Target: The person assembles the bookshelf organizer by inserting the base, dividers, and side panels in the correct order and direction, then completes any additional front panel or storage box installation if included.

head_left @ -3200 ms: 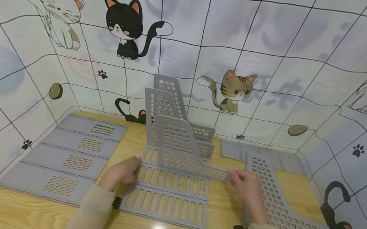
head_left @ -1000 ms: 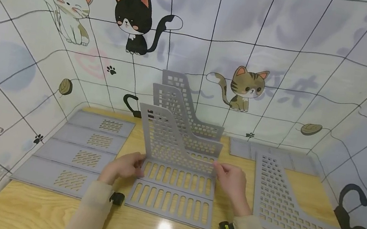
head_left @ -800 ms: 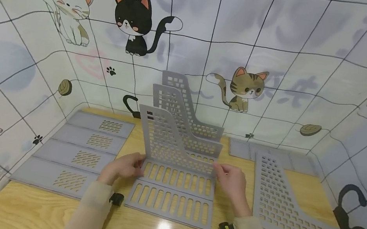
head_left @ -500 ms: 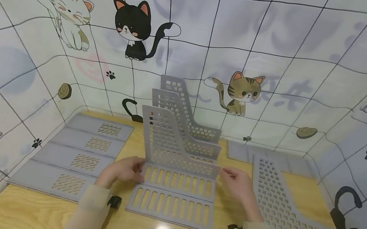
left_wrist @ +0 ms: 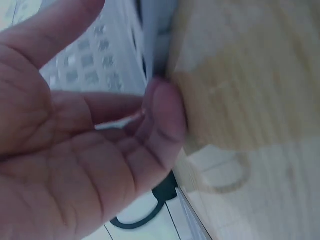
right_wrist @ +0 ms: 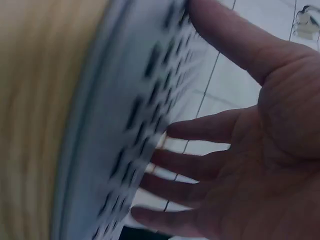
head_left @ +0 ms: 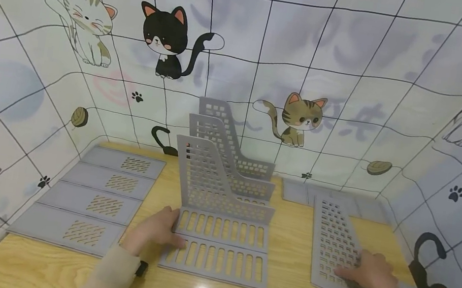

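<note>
Three grey perforated L-shaped panels stand upright, one behind another, the front panel (head_left: 203,179) in line with the seam of a slotted grey base (head_left: 216,242) on the table. My left hand (head_left: 157,233) rests at the base's left edge, its thumb reaching over the slots. Seen from the left wrist, the thumb is spread from the fingers (left_wrist: 167,112), which touch the panel edge and tabletop. Over a flat perforated L-shaped panel (head_left: 335,239) at right is my right hand (head_left: 374,277), fingers spread; its wrist view shows fingertips (right_wrist: 175,131) at the holed face, nothing gripped.
Several flat grey boards with slanted slots (head_left: 88,202) lie in a row at left. Another flat grey panel (head_left: 295,192) lies at the back right, by the wall. A cat-print sheet (head_left: 242,66) encloses the wooden table (head_left: 286,282) at back and sides.
My right hand has let go of the front upright panel and moved right onto the flat panel. The front panel, earlier held tilted over the base, now stands unheld. My left thumb has spread further over the base.
</note>
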Demonstrator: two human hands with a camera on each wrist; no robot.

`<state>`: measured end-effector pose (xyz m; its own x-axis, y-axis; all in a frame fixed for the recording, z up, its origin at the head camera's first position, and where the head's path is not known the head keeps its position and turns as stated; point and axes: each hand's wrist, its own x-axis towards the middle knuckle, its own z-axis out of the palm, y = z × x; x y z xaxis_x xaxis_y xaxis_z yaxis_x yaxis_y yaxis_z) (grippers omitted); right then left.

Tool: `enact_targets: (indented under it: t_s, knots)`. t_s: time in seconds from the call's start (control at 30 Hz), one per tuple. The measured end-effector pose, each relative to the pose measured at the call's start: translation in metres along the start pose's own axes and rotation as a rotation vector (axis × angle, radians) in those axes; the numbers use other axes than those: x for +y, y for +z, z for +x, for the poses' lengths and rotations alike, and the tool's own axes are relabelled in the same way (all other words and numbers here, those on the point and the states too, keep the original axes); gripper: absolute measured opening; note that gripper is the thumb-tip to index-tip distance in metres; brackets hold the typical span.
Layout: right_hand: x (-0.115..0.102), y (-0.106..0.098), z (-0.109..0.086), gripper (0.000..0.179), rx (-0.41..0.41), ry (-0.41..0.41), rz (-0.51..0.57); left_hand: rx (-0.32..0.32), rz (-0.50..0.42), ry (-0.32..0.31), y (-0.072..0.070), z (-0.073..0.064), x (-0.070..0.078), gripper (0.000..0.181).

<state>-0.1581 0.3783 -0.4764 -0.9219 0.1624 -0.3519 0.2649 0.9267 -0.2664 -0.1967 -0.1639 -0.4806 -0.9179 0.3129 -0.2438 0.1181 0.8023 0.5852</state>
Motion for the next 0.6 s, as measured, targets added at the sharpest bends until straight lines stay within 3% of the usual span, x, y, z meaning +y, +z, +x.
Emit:
enact_targets:
  t_s: [0.1,0.3,0.5,0.6]
  knots:
    - [0.014,-0.002,0.004,0.101,0.003,0.008,-0.008,0.046,0.046,-0.02,0.009,-0.001,0.005,0.105]
    - [0.028,-0.006,0.014,0.087,0.008,-0.005,0.011,0.092,0.153,-0.034,0.019,0.001,0.018,0.101]
    - [0.036,-0.012,0.022,0.084,-0.019,-0.082,0.137,0.101,0.238,-0.049,0.016,0.005,0.027,0.099]
    - [0.037,-0.017,0.022,0.083,-0.049,-0.052,0.199,0.102,0.257,-0.071,0.016,0.01,0.028,0.092]
